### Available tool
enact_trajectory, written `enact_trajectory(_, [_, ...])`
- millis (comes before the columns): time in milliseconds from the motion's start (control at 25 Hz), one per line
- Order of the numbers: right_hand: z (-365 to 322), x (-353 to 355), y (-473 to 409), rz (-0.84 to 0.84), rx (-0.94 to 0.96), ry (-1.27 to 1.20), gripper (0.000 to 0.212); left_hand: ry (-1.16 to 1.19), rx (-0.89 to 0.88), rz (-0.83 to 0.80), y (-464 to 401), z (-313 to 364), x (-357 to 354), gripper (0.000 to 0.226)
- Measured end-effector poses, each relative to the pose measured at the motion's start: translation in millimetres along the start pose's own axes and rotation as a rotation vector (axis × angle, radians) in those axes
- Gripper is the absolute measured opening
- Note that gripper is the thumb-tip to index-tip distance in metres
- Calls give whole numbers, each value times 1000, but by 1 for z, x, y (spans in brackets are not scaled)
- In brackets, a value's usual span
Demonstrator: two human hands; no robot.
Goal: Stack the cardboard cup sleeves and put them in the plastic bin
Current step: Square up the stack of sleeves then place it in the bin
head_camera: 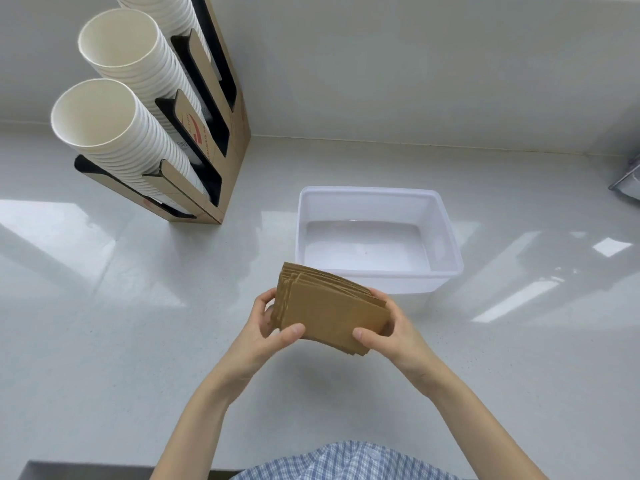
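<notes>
A stack of cardboard cup sleeves (pixel 332 311) is held between both hands, lifted clear of the white countertop (pixel 104 323). The left hand (pixel 266 323) is closed on the stack's left end: thumb pressed on the front face near the lower left corner, fingers wrapped behind the left edge. The right hand (pixel 388 332) is closed on the right end: thumb on the front face near the lower right corner, fingers behind and over the upper right edge. The stack sits between the two palms, flat faces turned toward the camera, tilted slightly down to the right. Sleeve edges are fanned unevenly at the upper left, so alignment is not tight.

The plastic bin (pixel 446 237) is seen just beyond the stack, on the countertop, translucent white, open side up. The stack's upper edge overlaps the bin's near rim in view; contact cannot be told. No sleeves are seen inside the bin.

A cardboard cup dispenser (pixel 235 140) is stood at the far left, well apart from the hands, loaded with rows of white paper cups (pixel 138 64). A checked shirt (pixel 346 462) is visible at the bottom edge.
</notes>
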State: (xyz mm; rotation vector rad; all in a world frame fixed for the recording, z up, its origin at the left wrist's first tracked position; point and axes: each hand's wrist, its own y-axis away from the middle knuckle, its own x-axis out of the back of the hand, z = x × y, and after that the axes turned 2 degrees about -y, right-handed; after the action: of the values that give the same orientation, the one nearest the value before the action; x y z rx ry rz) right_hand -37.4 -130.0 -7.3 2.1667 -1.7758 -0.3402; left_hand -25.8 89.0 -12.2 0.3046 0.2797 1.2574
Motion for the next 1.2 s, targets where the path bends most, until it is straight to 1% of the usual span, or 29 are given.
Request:
enact_trajectory(80, [-1, 8, 4, 14, 29, 91, 64, -159, 8, -52, -2, 1, 0, 75])
enact_trajectory(200, [4, 15, 6, 44, 75, 234, 69, -369, -26, -53, -8, -5, -4, 68])
enact_trajectory(280, [9, 15, 6, 78, 92, 297, 73, -480, -57, -14, -12, -11, -10, 73])
enact_trajectory(360, [14, 13, 6, 107, 92, 307, 76, -572, -79, 44, -16, -17, -16, 89])
enact_trajectory(440, [20, 11, 4, 119, 75, 296, 83, -628, -66, 63, -20, -20, -24, 102])
enact_trajectory(520, [25, 9, 3, 116, 45, 285, 90, -675, -45, 77, -23, -22, -30, 103])
enact_trajectory(600, [26, 8, 3, 112, 27, 241, 94, -703, -33, 97, -24, -23, -33, 106])
enact_trajectory(680, [24, 7, 5, 116, 15, 177, 97, -709, -13, 101, -25, -24, -32, 115])
enact_trajectory(760, [21, 4, 6, 142, 13, 111, 94, -716, -4, 88, -25, -23, -33, 119])
enact_trajectory(840, [21, 0, 5, 189, 28, 60, 86, -721, -24, 82, -24, -20, -38, 115])
enact_trajectory(920, [21, -4, 4, 227, 42, 29, 79, -699, -53, 97, -24, -17, -43, 107])
enact_trajectory(1040, [21, -7, 4, 241, 51, -5, 69, -678, -93, 111, -26, -18, -43, 99])
enact_trajectory(1080, [20, -7, 4, 240, 53, -9, 66, -681, -100, 112, -26, -19, -42, 102])
enact_trajectory(1200, [19, -6, 4, 252, 52, -3, 60, -670, -85, 107, -24, -19, -43, 120])
